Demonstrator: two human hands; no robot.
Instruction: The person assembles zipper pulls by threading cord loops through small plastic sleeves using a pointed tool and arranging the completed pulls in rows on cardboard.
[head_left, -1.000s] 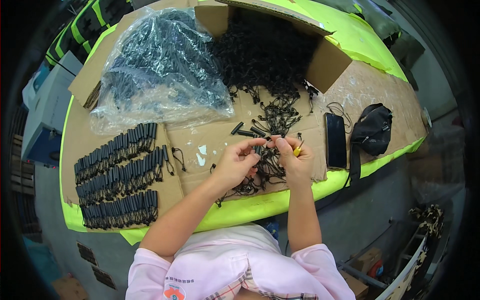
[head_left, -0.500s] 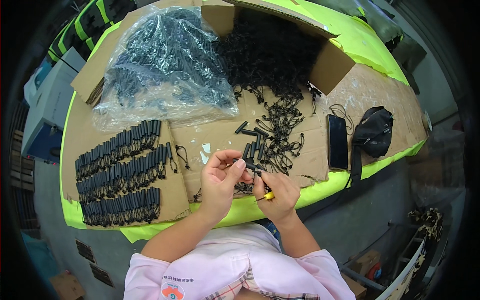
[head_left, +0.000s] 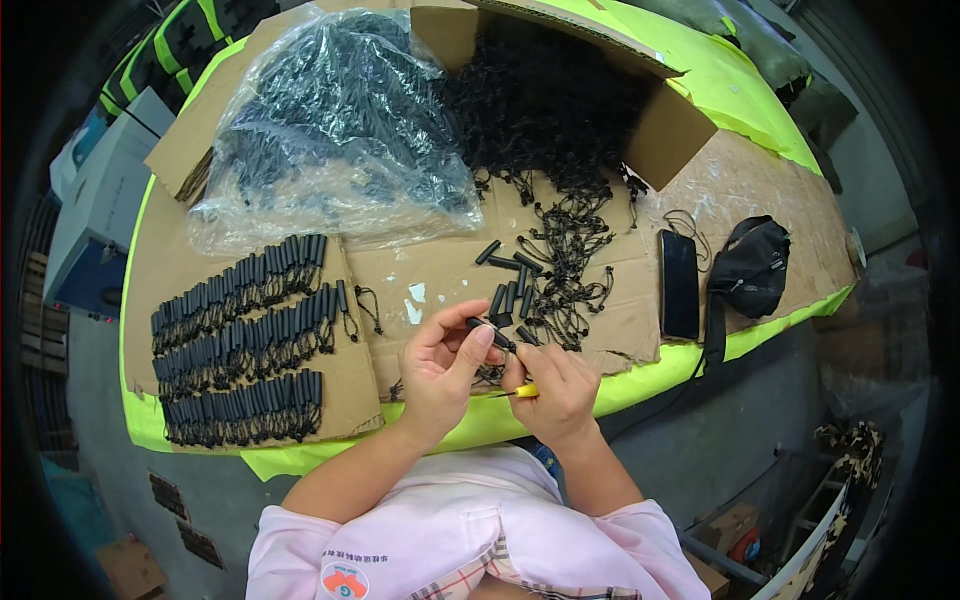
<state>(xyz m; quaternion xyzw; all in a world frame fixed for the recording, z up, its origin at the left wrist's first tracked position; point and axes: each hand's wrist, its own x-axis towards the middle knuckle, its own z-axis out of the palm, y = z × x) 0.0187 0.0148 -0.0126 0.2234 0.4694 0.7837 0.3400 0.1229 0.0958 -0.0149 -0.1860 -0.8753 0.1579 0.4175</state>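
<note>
My left hand [head_left: 438,368] pinches a short black tube [head_left: 490,333] between thumb and fingers, above the near edge of the table. The fingertips of my right hand [head_left: 562,395] are closed at the tube's right end, where a small dark piece of cord shows; its exact fit is hidden. A thin pointed tool with a yellow handle [head_left: 526,391] is also tucked in my right hand, its shaft pointing left. Just beyond my hands lie several loose black tubes [head_left: 512,297]. Knotted black cord loops [head_left: 565,245] are strewn beside them.
Three rows of black tubes with cord loops [head_left: 245,340] lie on cardboard at left. Behind are a clear plastic bag of dark pieces [head_left: 330,120] and an open carton [head_left: 672,135] of black cords. At right lie a phone [head_left: 679,285] and black pouch [head_left: 752,268].
The tube in my left hand has tilted, its right end lower. My right hand has turned slightly, and the yellow-handled tool has shifted left and lies more level.
</note>
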